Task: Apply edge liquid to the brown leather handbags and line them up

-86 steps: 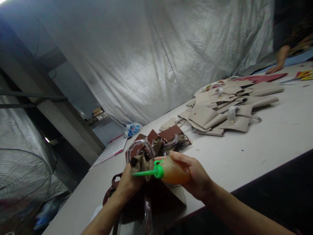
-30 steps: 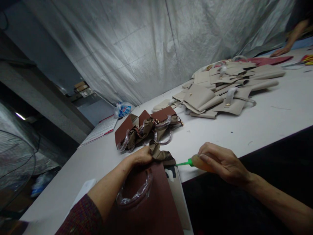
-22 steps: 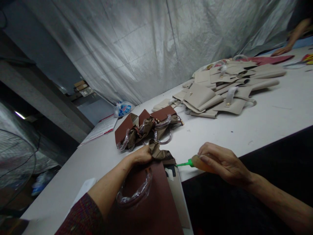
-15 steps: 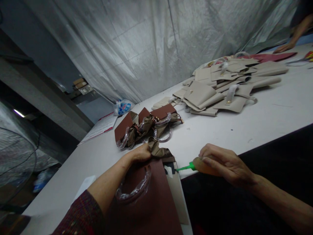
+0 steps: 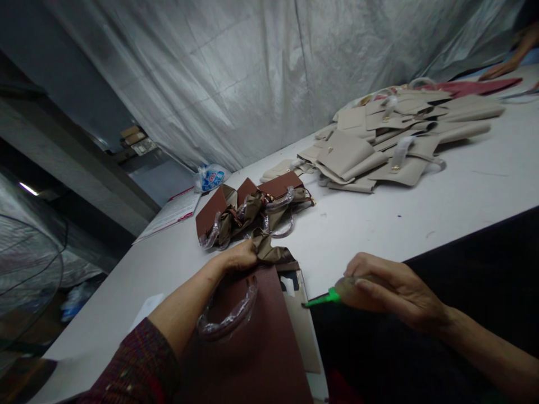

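Observation:
A brown handbag (image 5: 261, 336) lies at the table's near edge, its plastic-wrapped handle (image 5: 229, 322) resting on top. My left hand (image 5: 242, 255) is closed on the bag's bunched olive-brown lining (image 5: 269, 249) at the upper end. Beside the brown panel, a beige inner strip (image 5: 301, 325) shows, with a white and black patch near its top. In my right hand (image 5: 391, 289) is a squeeze bottle of amber stuff (image 5: 357, 294) with a green nozzle (image 5: 322, 299). The dark nozzle tip is at the strip's right edge; whether it touches I cannot tell.
Several brown bags (image 5: 252, 210) with wrapped handles lie just beyond. Beige bag pieces (image 5: 379, 146) are piled at the back right. A printed sheet (image 5: 168, 213) and a blue-white plastic bag (image 5: 210, 178) sit at the left. Another person's hand (image 5: 501, 68) rests on the far right.
The nozzle tip has moved down along the strip, away from the black patch near its top. My left hand keeps its hold on the lining. The view has shifted slightly.

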Tool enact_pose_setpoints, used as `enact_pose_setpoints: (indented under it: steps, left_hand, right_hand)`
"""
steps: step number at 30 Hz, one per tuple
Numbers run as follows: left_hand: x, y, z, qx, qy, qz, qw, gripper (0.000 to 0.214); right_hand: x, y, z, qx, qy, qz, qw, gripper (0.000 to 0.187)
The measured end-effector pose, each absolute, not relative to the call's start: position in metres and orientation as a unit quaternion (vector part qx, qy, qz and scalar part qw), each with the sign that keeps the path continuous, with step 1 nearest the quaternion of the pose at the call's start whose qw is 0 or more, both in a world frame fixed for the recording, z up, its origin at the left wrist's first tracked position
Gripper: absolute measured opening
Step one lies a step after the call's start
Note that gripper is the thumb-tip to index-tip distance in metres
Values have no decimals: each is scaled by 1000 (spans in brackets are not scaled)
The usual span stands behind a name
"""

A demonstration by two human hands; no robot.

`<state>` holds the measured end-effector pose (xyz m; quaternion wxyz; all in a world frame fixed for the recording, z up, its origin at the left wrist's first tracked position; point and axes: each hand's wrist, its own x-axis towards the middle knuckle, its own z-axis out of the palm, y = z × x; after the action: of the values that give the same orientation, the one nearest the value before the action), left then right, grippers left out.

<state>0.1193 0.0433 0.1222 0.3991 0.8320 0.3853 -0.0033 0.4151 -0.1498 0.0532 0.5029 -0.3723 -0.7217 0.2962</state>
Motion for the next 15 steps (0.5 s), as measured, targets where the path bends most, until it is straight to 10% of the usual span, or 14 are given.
enact_pose_setpoints:
  steps: [15]
  left_hand:
    - [120,39,129,841,376,1,390,18]
  right_hand:
    - [412,-167,54,-301,-796,287,439,14]
